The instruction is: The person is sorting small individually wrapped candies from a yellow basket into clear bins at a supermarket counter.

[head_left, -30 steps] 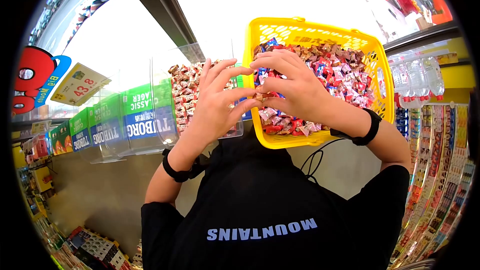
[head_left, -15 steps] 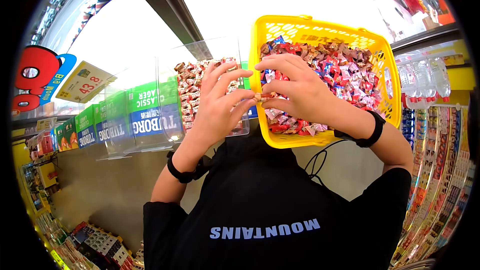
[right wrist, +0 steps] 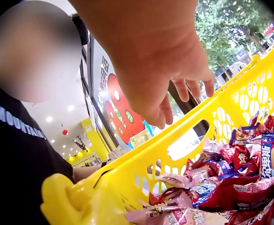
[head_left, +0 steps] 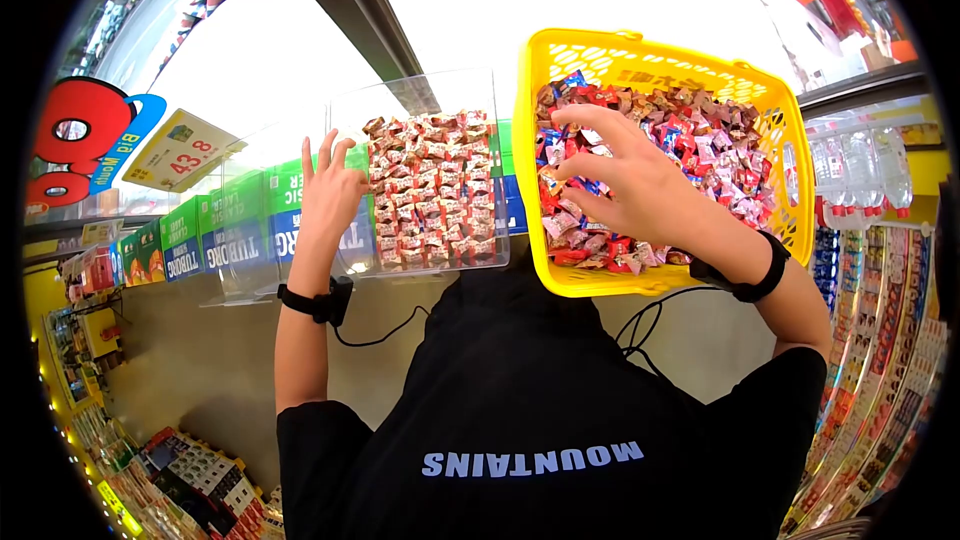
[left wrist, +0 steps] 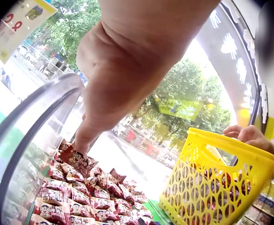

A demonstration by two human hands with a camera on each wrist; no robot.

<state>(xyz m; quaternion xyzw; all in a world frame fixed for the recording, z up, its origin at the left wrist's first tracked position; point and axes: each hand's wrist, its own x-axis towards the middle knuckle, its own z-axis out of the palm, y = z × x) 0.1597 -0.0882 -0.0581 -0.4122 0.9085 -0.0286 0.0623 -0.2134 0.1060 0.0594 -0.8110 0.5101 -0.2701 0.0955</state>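
In the head view my left hand (head_left: 335, 190) is at the left side of a clear plastic bin (head_left: 430, 267) of wrapped candies (head_left: 435, 190) laid in rows. The left wrist view shows its fingers pinching a brown-red wrapped candy (left wrist: 76, 159) at the edge of these rows, close over them. My right hand (head_left: 635, 185) hovers above the near left part of a yellow basket (head_left: 535, 260), its fingers spread and loosely bent, with nothing between them. Mixed wrapped candies (head_left: 700, 150) in red, pink, blue and brown fill the basket.
Green and blue beer cartons (head_left: 240, 225) stand in a row to the left behind clear bins. A price sign (head_left: 183, 150) rises over them. Water bottles (head_left: 860, 170) are right of the basket, with stocked shelves (head_left: 870, 340) below. A black cable (head_left: 390, 335) hangs from the left wrist.
Both hands met at a small candy by the basket's left edge; now they are apart. My left hand has moved left past the bin's rows, while my right hand has stayed over the basket, fingers more spread.
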